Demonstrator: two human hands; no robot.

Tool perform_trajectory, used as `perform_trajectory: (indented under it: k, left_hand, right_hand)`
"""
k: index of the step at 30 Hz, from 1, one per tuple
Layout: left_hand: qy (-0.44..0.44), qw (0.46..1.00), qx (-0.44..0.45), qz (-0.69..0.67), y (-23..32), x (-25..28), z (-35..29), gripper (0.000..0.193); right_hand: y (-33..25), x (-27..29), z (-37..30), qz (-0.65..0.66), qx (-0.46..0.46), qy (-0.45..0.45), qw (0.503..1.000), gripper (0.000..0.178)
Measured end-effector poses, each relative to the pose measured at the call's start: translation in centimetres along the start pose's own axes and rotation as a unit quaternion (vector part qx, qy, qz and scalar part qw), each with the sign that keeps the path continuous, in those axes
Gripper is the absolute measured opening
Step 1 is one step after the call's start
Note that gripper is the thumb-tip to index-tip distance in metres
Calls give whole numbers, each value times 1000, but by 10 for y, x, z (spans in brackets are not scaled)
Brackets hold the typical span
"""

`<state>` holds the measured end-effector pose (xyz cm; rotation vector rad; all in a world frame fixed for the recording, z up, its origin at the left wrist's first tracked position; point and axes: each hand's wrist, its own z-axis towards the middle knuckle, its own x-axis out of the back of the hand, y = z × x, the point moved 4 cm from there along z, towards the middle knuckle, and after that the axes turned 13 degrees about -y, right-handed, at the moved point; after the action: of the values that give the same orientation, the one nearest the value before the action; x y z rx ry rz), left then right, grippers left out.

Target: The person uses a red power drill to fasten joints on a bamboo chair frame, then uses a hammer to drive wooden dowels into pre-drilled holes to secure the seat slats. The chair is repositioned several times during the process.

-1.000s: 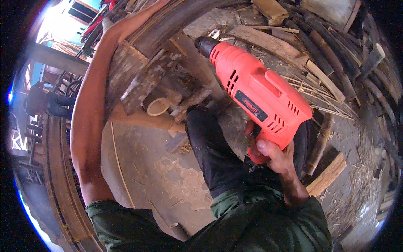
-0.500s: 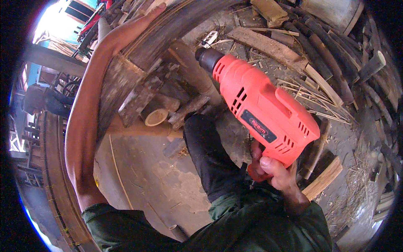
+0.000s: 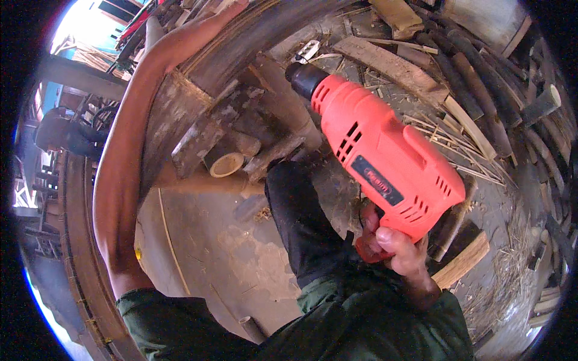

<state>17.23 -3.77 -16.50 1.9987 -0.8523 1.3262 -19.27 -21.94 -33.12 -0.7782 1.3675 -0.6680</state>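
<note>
An orange-red power drill (image 3: pixel 391 159) is held up in my right hand (image 3: pixel 400 246), whose fingers wrap round its grip. Its black chuck (image 3: pixel 304 79) points up and to the left; I cannot make out a bit in it. My left arm stretches up along the left side, and my left hand (image 3: pixel 233 8) rests at the edge of a large dark wooden piece (image 3: pixel 241 54). The picture's top rim cuts that hand off, so its fingers are hidden. Below the wood sit stacked bamboo and timber pieces, one showing a round cut end (image 3: pixel 227 165).
Dark bamboo poles (image 3: pixel 469 84) are piled at the far right, beside a rough plank (image 3: pixel 388 66) and thin sticks (image 3: pixel 463 144). A white power strip (image 3: pixel 307 52) lies on the floor. Another person (image 3: pixel 66 132) is at the far left, near a long curved timber (image 3: pixel 75 222).
The drill and my right hand sit slightly further right and lower in the picture. My left hand has shifted a little toward the top rim. The view itself has moved slightly.
</note>
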Motion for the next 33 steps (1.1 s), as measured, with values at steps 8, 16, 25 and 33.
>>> perform_trajectory:
  k: [8, 16, 25, 33]
  left_hand:
    - [-3, 1000, 12, 2, 0, 1, -5, 51]
    - [2, 1000, 13, 2, -1, -4, -4, 51]
    - [9, 999, 16, 36, 7, 8, -9, 50]
    - [7, 999, 30, 41, 6, -14, -9, 50]
  right_hand:
    - [4, -6, 0, 50, -6, 9, 999, 36]
    - [3, -8, 8, 37, 3, -20, 999, 33]
    - [14, -26, 46, 31, -9, -21, 999, 24]
    - [13, -17, 31, 13, -2, -1, 1000, 26]
